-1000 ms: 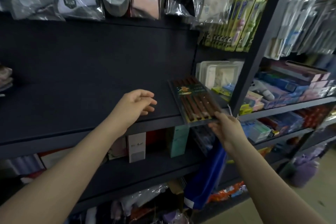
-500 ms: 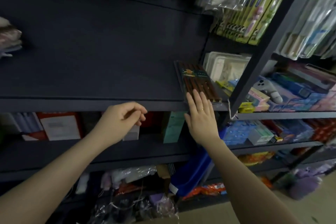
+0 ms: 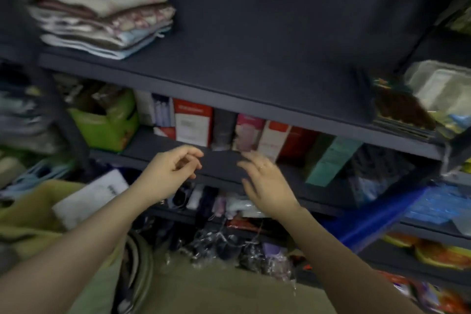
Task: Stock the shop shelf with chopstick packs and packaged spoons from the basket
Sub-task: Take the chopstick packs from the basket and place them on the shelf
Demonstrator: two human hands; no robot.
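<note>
The chopstick packs (image 3: 400,109) lie stacked at the right end of the dark shelf (image 3: 254,64), blurred by camera motion. Both hands are below that shelf, in front of the lower shelf edge. My left hand (image 3: 170,173) hangs with fingers loosely curled and holds nothing. My right hand (image 3: 265,181) has its fingers spread and relaxed, also holding nothing. A blue basket (image 3: 369,216) shows at the lower right, partly hidden behind my right forearm. No packaged spoons can be made out.
Folded towels (image 3: 102,15) are piled at the shelf's left end. Upright boxes (image 3: 193,122) and a green box (image 3: 104,122) fill the lower shelf. White trays (image 3: 441,86) sit beyond the chopsticks. Bagged goods (image 3: 229,242) crowd the floor-level shelf.
My right hand has let go of the chopstick packs and dropped below the shelf. The left hand lowered too. The view swung left and down.
</note>
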